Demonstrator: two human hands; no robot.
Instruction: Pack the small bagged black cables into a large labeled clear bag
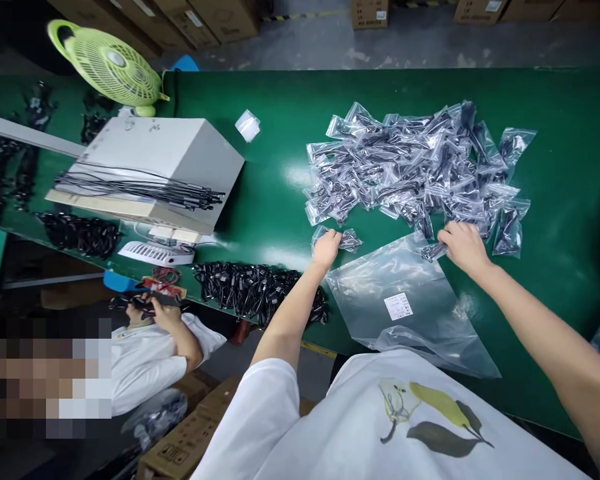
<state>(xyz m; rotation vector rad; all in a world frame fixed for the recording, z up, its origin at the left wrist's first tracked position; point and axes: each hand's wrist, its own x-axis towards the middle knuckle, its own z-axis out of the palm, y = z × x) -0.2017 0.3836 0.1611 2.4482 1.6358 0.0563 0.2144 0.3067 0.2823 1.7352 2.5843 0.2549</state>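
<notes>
A pile of several small clear bags with black parts inside (415,167) lies on the green table (280,200). My left hand (326,248) rests closed on one small bag (349,240) at the pile's near left edge. My right hand (463,245) is closed on another small bag (433,251) at the pile's near edge. A large clear plastic bag with a white label (405,307) lies flat between my hands, near the table's front edge.
A grey box carrying black cables (150,177) stands at the left, with a green fan (107,63) behind it. Heaps of black cables (250,287) lie along the table's left edge. A co-worker in white (155,347) handles cables at the lower left. Cardboard boxes stand on the floor.
</notes>
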